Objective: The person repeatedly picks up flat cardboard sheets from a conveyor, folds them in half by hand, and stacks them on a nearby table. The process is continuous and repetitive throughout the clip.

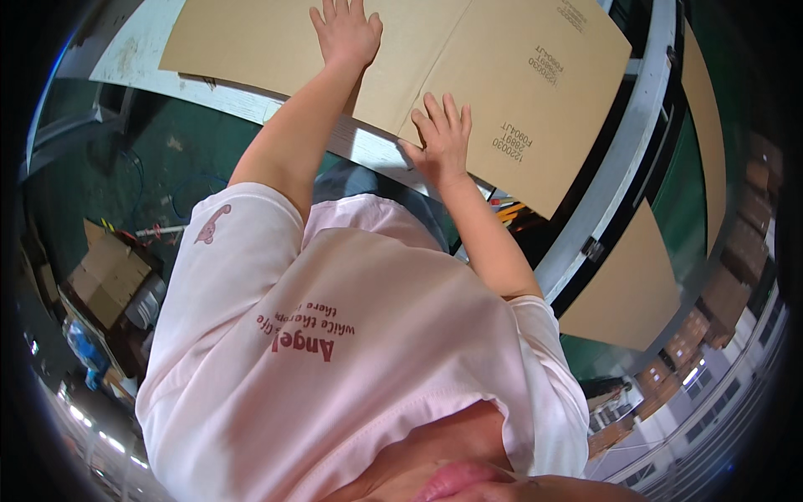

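With spread fingers (450,110), grasping nothing, resting left hand (349,38) and right hand (445,151) on cardboard (510,75) already flat along the near edge of the table (130,54), with the remainder unclear.

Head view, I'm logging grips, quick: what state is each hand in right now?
Left hand: open, fingers spread over the cardboard sheet, nothing gripped.
Right hand: open, fingers spread at the sheet's near edge, nothing gripped.
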Demonstrator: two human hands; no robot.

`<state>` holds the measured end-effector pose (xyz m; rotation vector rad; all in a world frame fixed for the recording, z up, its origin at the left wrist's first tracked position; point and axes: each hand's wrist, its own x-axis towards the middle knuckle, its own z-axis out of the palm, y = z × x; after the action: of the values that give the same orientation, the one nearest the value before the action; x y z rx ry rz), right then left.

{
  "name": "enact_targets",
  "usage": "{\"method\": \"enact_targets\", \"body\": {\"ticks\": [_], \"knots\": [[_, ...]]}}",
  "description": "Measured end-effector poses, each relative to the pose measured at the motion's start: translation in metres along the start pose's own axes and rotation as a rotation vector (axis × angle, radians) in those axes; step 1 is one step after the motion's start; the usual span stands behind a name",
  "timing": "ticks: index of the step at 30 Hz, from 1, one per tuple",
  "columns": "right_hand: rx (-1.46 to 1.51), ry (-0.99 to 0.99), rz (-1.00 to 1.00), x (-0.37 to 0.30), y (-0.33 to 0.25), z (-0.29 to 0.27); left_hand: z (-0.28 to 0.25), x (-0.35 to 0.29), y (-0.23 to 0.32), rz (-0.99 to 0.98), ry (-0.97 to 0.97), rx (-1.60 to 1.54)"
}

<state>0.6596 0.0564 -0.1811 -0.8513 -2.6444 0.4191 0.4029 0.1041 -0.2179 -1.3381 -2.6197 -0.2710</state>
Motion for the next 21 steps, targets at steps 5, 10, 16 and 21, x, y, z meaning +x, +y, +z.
{"method": "enact_targets", "body": {"ticks": [5, 10, 16, 21], "knots": [[0.0, 0.084, 0.02, 0.002, -0.007, 0.002, 0.008, -0.005, -0.003, 0.022, 0.011, -0.069], [0.0, 0.043, 0.122, 0.0, -0.01, 0.012, -0.006, -0.02, 0.009, 0.18, -0.07, -0.389], [0.15, 0.089, 0.149, -0.011, 0.0, 0.0, -0.046, -0.066, 0.065, 0.871, -0.144, -0.586], [0.091, 0.87, 0.503, -0.139, 0.094, -0.091, -0.057, -0.065, 0.06, 0.927, -0.226, -0.266]]}}
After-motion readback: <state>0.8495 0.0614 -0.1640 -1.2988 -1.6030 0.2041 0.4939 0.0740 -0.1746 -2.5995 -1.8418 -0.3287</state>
